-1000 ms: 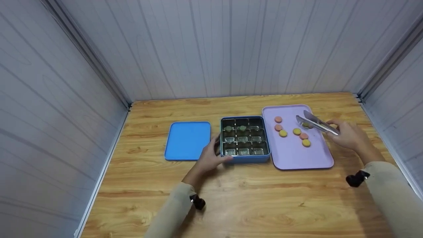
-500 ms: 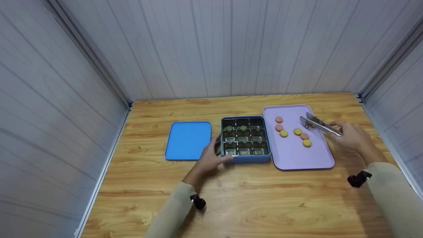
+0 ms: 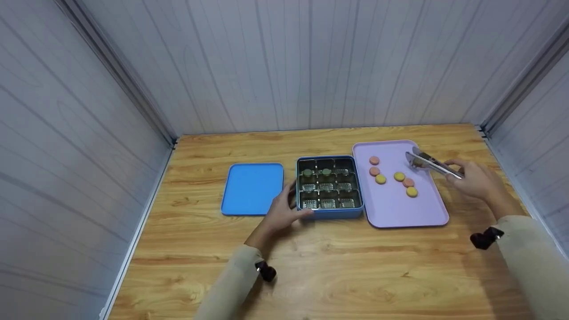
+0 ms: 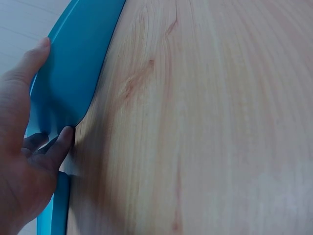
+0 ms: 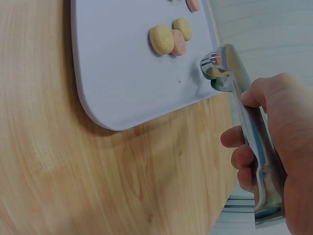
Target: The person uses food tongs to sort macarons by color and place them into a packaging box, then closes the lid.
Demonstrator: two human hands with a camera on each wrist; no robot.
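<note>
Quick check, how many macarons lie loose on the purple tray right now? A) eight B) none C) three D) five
D: the head view shows five macarons lying on the purple tray, two pink at the left, then yellow, yellow, pink and yellow clustered; the tongs in the right hand pinch a further piece.

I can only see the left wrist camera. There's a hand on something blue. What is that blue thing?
Observer: A blue tin split into nine compartments; the left hand holds its near left corner.
Operator: Is anything in it?
Observer: Two green pieces sit in the back row.
Operator: And over on the other side?
Observer: The right hand grips metal tongs above the purple tray, with a small piece pinched between the tips.
</note>
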